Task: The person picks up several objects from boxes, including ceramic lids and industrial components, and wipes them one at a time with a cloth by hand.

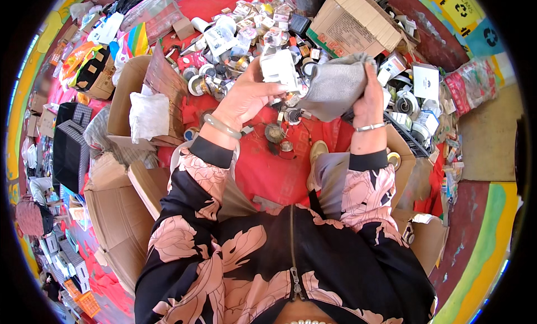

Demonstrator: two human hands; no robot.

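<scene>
The person's left hand holds a white box-shaped plastic piece, and the right hand holds a grey fabric pouch near it. Beyond them, a heap of small mixed items lies on red patterned cloth.

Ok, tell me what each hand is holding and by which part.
The left hand holds a white piece by its lower-left edge; the right hand holds a grey pouch-like item by its right side.

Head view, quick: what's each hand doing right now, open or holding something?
Left hand: closed on a white plastic piece.
Right hand: closed on a grey fabric item.
</scene>
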